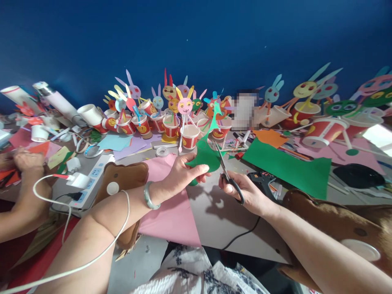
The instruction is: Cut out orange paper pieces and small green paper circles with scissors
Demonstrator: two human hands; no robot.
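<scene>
Between finger and thumb, my left hand (pixel 193 168) pinches a green paper piece (pixel 206 157) above the table. One narrow strip of that paper sticks up from it. My right hand (pixel 241 190) grips a pair of scissors (pixel 227 169) with dark handles. The blades point up and away, at the right edge of the green paper; whether they touch it I cannot tell. Under my left forearm lies a pink sheet (pixel 171 204). To the right of the scissors rests a larger green sheet (pixel 290 167). A black glue gun (pixel 263 183) is partly hidden behind my right hand.
Red and white paper cups with paper rabbit faces (pixel 185 105) line the back by the blue wall. At left are a power strip (pixel 94 175), a white cable (pixel 127 212) across my left arm, and another person's hands (pixel 29 159). Brown cushions (pixel 339 224) lie on both sides.
</scene>
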